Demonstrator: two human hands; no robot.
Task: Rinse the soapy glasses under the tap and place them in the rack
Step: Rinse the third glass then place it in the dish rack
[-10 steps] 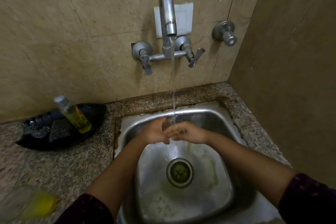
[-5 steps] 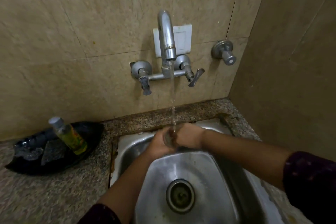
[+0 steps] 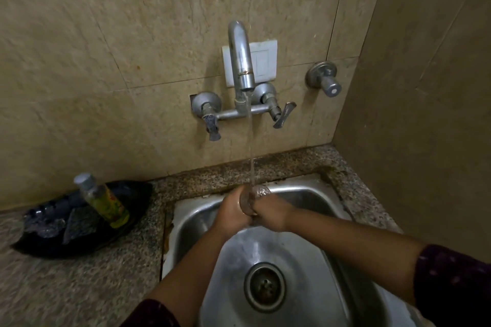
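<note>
Glass point(image 3: 252, 200) between hands, under tap point(image 3: 241, 61), over sink point(image 3: 305, 273).

I can't read a single word from here. The only printed thing in front of me is the label point(image 3: 111, 204) on the bottle point(image 3: 93, 188) lying tilted in the black tray point(image 3: 87, 243). It is yellow-green with a red patch, and its lettering is too small and blurred to make out.

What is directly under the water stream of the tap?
A clear glass, gripped between the left hand and the right hand over the sink. The hands cover most of its body, so any soap on it cannot be seen.
</note>
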